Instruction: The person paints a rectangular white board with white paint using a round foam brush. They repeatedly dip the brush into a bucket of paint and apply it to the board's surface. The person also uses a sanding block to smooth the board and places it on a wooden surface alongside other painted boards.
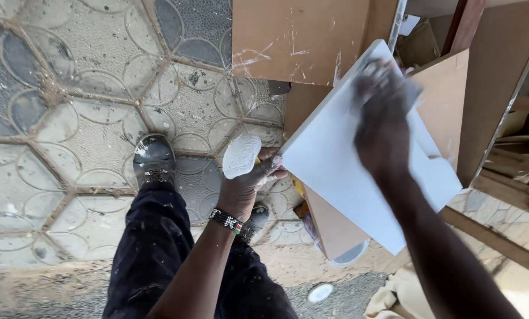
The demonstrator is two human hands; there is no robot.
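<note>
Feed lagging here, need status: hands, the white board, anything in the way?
Left hand holds a white-coated lump, steadying the board's edge. Right hand, blurred, pressed flat on the white board; grip unclear. Brown panels crowd behind; nothing on the board face.

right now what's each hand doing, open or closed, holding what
Left hand: closed on a white-coated lump.
Right hand: pressed on the white board; grip blurred, cannot tell.

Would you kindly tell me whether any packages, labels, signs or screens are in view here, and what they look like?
No clear package, label, sign or screen shows.
Nearest candidate: a small yellow and red item, half hidden under the white board beside the left hand; its kind cannot be told.
</note>
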